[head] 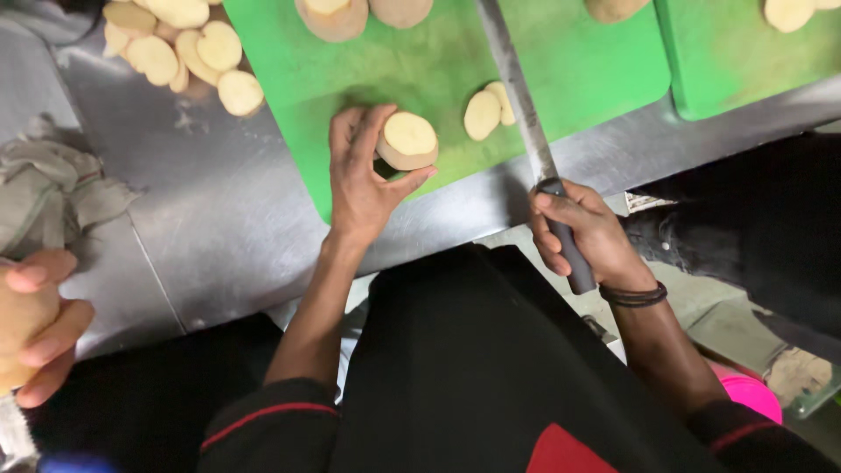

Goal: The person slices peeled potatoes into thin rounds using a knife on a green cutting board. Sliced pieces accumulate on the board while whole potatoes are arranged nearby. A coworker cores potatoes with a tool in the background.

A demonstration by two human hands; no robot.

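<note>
My left hand [361, 175] grips a cut potato piece [407, 140] with its pale cut face up, at the near edge of a green cutting board [420, 61]. My right hand [585, 235] is closed around the dark handle of a long knife [521, 96]. Its blade points away from me across the board. Two potato slices [489, 109] lie just left of the blade.
A pile of potato slices [175, 44] sits on the steel counter [219, 210] at upper left. More potato halves [337, 16] rest at the board's far side. A second green board [745, 61] lies right. A co-worker's hand [39, 328] holds a potato at left, near a grey cloth [48, 188].
</note>
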